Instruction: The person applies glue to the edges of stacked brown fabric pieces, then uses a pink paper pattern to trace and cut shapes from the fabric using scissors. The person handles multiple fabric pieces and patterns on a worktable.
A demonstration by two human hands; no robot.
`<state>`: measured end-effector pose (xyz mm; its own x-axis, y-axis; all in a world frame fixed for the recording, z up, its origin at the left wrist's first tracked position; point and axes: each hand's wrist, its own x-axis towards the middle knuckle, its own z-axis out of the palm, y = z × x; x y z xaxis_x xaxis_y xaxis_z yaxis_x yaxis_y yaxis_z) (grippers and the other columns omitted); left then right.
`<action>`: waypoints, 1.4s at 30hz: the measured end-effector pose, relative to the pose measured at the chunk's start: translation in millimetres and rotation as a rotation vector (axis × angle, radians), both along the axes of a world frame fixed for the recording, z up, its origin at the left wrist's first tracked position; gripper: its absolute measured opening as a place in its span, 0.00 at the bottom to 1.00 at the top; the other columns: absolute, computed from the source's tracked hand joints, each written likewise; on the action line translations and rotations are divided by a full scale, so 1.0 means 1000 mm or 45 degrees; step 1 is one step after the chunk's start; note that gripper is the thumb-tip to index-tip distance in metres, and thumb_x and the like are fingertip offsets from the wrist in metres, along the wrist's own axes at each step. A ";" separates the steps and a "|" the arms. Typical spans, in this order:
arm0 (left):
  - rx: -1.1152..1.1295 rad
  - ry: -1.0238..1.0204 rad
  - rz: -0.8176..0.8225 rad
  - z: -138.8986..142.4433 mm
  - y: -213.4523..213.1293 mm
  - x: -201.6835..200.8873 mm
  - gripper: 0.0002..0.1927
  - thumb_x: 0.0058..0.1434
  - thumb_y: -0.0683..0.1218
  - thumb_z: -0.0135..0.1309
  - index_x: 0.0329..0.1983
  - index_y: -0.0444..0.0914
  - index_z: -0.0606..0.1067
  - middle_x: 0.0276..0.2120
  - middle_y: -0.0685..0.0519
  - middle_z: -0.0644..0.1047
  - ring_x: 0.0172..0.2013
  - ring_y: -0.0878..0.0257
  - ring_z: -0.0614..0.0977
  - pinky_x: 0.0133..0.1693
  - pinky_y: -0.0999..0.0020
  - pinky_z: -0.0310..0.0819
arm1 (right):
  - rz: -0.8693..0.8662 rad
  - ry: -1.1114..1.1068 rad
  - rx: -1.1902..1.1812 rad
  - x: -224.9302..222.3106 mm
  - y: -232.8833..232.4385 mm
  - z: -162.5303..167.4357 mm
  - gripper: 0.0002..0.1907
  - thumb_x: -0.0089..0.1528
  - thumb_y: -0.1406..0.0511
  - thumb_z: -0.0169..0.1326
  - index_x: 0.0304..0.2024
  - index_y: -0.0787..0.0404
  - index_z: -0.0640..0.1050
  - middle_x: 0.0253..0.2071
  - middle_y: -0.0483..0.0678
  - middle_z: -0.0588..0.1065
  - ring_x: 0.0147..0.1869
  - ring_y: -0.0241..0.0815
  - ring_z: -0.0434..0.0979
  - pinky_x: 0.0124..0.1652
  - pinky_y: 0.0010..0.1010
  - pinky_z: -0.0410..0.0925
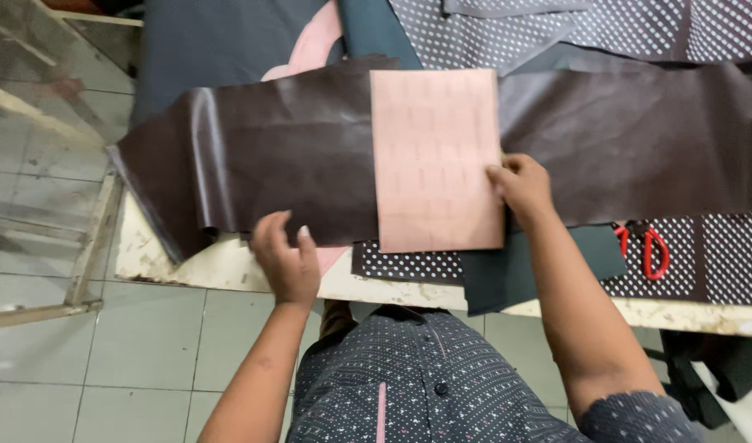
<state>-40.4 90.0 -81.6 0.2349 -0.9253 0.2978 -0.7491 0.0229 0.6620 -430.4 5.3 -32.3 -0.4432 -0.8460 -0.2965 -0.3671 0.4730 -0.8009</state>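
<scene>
A long dark brown leather sheet (294, 156) lies across the worn table, its left end curling over the edge. On it rests a pink rectangular template (436, 160) with rows of faint slots. My right hand (521, 186) presses on the template's right edge, fingers bent against it. My left hand (287, 256) hovers at the leather's near edge, fingers spread, holding nothing that I can see.
Red-handled scissors (651, 250) lie at the right on dark polka-dot fabric (720, 254). More dotted fabric (556, 29), teal material (372, 29) and a pink piece (310, 49) sit at the back. The table edge (228, 267) is chipped; tiled floor (105, 344) lies below.
</scene>
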 end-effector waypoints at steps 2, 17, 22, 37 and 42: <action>-0.040 0.119 0.332 0.007 0.004 0.020 0.29 0.65 0.45 0.58 0.65 0.35 0.60 0.61 0.39 0.63 0.62 0.42 0.68 0.62 0.48 0.64 | 0.014 0.001 -0.211 -0.016 0.014 -0.004 0.16 0.60 0.64 0.59 0.46 0.68 0.82 0.36 0.45 0.80 0.38 0.33 0.76 0.37 0.26 0.69; 0.480 0.184 0.987 0.056 -0.065 0.145 0.43 0.61 0.59 0.65 0.74 0.46 0.60 0.71 0.44 0.60 0.69 0.46 0.62 0.68 0.43 0.56 | -0.250 -0.178 -0.081 -0.067 0.091 -0.013 0.13 0.64 0.63 0.59 0.45 0.68 0.79 0.37 0.45 0.78 0.36 0.32 0.74 0.36 0.24 0.67; 0.507 -0.063 0.982 0.046 -0.067 0.191 0.52 0.54 0.62 0.68 0.73 0.35 0.55 0.68 0.38 0.61 0.63 0.38 0.63 0.60 0.38 0.45 | -0.404 -0.647 -0.186 -0.050 0.092 -0.003 0.11 0.65 0.65 0.55 0.46 0.66 0.76 0.36 0.45 0.79 0.35 0.33 0.77 0.34 0.23 0.71; 0.077 0.603 0.779 0.028 -0.086 0.230 0.11 0.67 0.46 0.60 0.43 0.35 0.74 0.43 0.51 0.78 0.43 0.62 0.78 0.47 0.67 0.73 | -0.025 -1.086 0.325 0.150 0.048 -0.023 0.11 0.67 0.60 0.51 0.41 0.63 0.76 0.38 0.50 0.81 0.31 0.34 0.80 0.19 0.21 0.57; -0.316 0.870 0.435 0.034 -0.082 0.241 0.05 0.74 0.41 0.53 0.47 0.37 0.68 0.42 0.58 0.73 0.41 0.68 0.72 0.45 0.72 0.69 | -0.014 -1.048 0.354 0.181 0.045 -0.030 0.11 0.67 0.61 0.52 0.41 0.63 0.77 0.37 0.50 0.81 0.30 0.33 0.79 0.20 0.21 0.57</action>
